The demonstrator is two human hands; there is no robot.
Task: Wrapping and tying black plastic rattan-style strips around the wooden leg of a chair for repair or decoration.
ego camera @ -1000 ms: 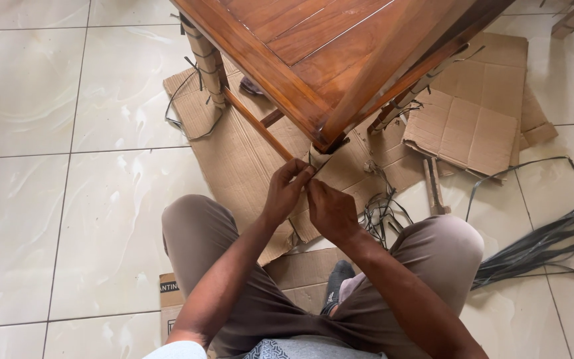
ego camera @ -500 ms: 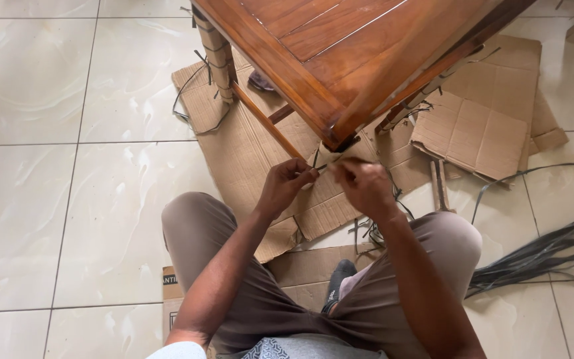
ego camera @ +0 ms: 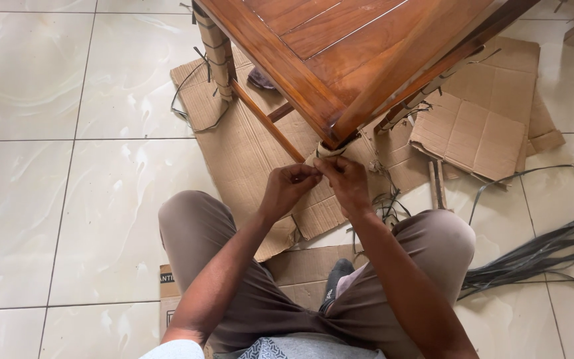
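A brown wooden table stands over sheets of cardboard on the tiled floor. Its near leg is wrapped in pale woven strip just under the corner. My left hand and my right hand meet right in front of that leg, fingers pinched together on the pale strip. The strip itself is mostly hidden by my fingers. My knees are drawn up on either side below the hands.
The far left table leg is also wrapped in strip, with loose dark strands beside it. A bundle of dark strips lies on the tiles at right. Folded cardboard pieces lie under the table's right side.
My right hand, held out to the right half a second ago, has come back in to meet the left hand at the leg. The view has shifted slightly.
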